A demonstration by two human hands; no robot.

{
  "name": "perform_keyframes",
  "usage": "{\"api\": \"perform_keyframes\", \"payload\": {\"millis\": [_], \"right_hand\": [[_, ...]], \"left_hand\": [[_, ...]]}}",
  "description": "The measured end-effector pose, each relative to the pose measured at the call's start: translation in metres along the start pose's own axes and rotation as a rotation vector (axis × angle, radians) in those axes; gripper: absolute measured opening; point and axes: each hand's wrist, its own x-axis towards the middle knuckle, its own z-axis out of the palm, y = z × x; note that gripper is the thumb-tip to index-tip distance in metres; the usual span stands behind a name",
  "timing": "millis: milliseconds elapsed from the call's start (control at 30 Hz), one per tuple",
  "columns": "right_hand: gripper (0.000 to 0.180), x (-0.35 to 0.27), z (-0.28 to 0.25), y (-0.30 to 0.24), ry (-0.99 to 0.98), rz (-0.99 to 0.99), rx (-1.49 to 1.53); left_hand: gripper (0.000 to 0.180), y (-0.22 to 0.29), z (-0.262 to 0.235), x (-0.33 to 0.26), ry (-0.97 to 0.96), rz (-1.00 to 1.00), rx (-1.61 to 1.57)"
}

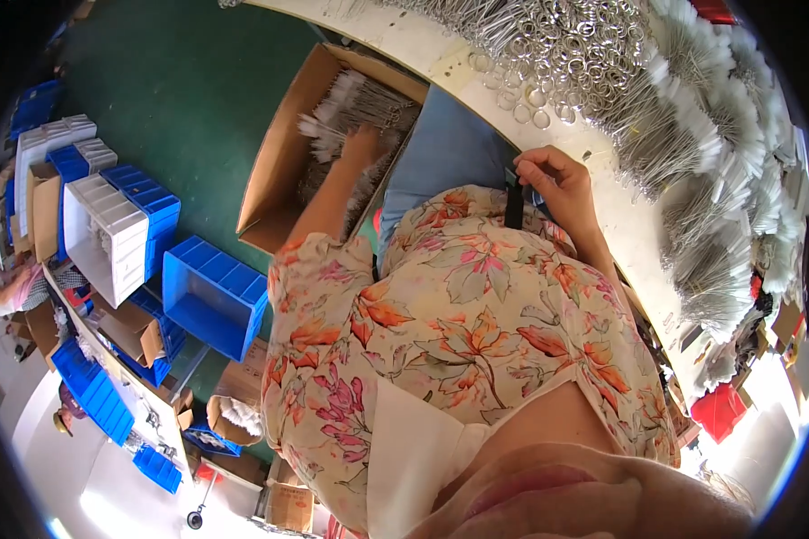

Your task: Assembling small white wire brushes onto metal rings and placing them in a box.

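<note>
Hands work apart: the left hand reaches down into a cardboard box at eleven o'clock, fingers resting among the bundled metal tools inside; whether it grips any cannot be told. At one o'clock, the right hand pinches a black strap beside the pale worktop, which carries heaped metal rings. Blue crates sit at nine o'clock.

white table: metal rings, tagged wire bundles | green floor: cardboard box, blue bins
</note>
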Motion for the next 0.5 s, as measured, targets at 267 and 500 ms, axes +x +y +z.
{"api": "perform_keyframes", "payload": {"millis": [267,500], "right_hand": [[0.010,0.000,-0.009,-0.038,-0.044,-0.072,0.044],[0.008,-0.012,-0.051,-0.102,0.039,-0.430,0.038]], "left_hand": [[0.031,-0.017,-0.239,0.046,-0.457,-0.243,-1.394],[0.022,0.036,-0.478,0.188,-0.189,0.115,-0.973]]}}
